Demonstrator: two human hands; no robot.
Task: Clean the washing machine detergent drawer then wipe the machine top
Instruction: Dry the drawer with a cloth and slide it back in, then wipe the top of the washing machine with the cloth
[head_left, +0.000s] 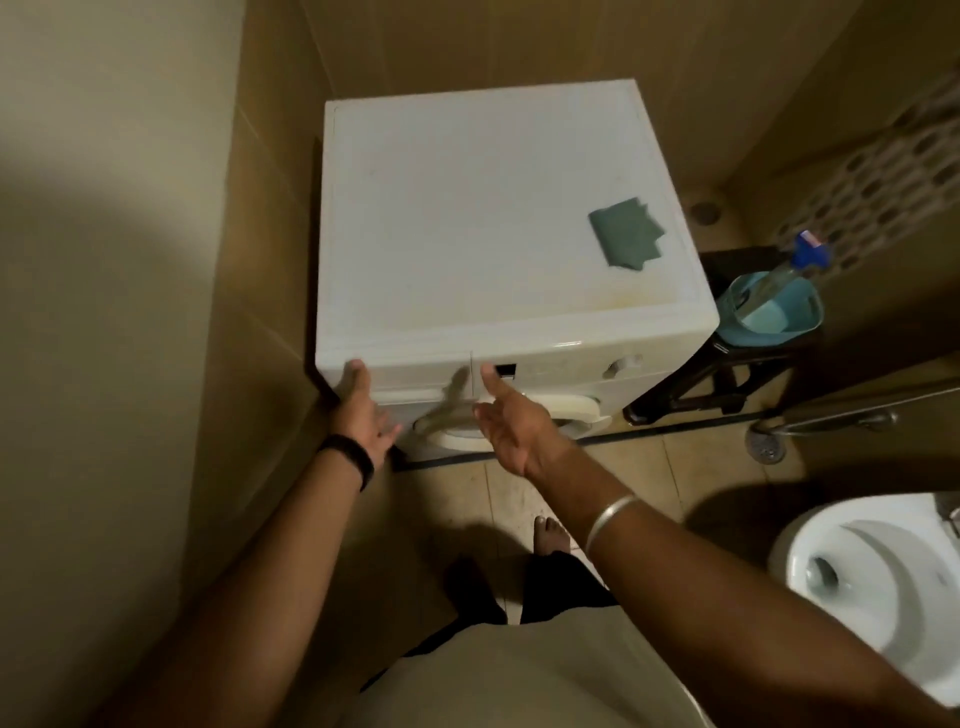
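A white front-loading washing machine stands against the tiled wall. Its detergent drawer sits closed at the front top left. A folded green cloth lies on the machine top near the right edge. My left hand reaches to the drawer's left end, fingers straight, fingertips touching the front top corner. My right hand is held out palm up, fingers relaxed, with a fingertip at the drawer's right end. Neither hand holds anything.
A dark stool to the right of the machine carries a blue basin with a spray bottle in it. A white toilet is at the lower right. A wall closes in on the left.
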